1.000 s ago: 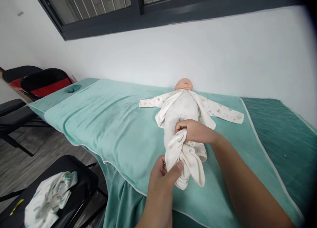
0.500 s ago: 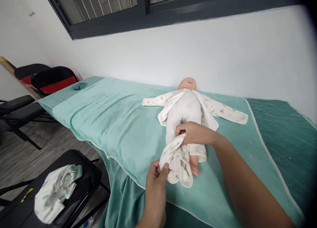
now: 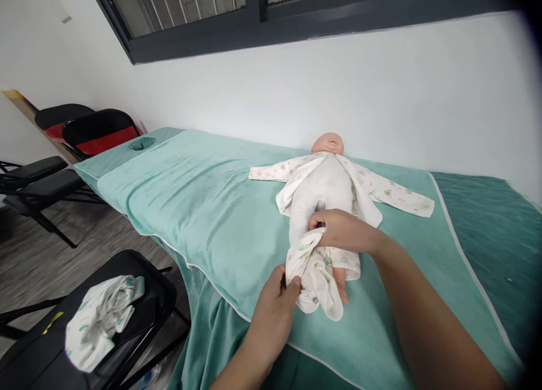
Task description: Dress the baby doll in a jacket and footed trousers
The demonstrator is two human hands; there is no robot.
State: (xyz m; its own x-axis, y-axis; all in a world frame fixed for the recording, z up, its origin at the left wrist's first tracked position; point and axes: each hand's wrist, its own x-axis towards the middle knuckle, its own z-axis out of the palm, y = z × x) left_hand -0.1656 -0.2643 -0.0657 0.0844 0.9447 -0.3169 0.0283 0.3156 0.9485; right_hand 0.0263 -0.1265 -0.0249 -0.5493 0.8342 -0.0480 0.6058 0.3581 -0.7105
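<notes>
A baby doll [image 3: 322,181] lies on its back on the green-covered bed, head toward the wall. Its patterned white jacket [image 3: 398,199] is spread open, sleeves out to both sides. White printed baby pants [image 3: 315,277] are bunched around its lower legs; one bare foot [image 3: 340,285] sticks out of the right-hand leg opening. My left hand [image 3: 277,299] pinches the bunched cloth at the lower left. My right hand [image 3: 334,227] reaches across the legs, its fingers curled on the upper edge of the same cloth. The doll's other foot is hidden by the fabric.
The green sheet [image 3: 203,198] covers a long bed against the white wall, below a dark window frame [image 3: 262,29]. At lower left, a black chair [image 3: 144,266] holds a crumpled white printed cloth [image 3: 99,322]. More black-and-red chairs [image 3: 101,133] stand beyond the bed's far left end.
My left hand has shifted slightly up and inward along the bunched pants, still gripping them. My right hand keeps its hold. The whole view has moved a little.
</notes>
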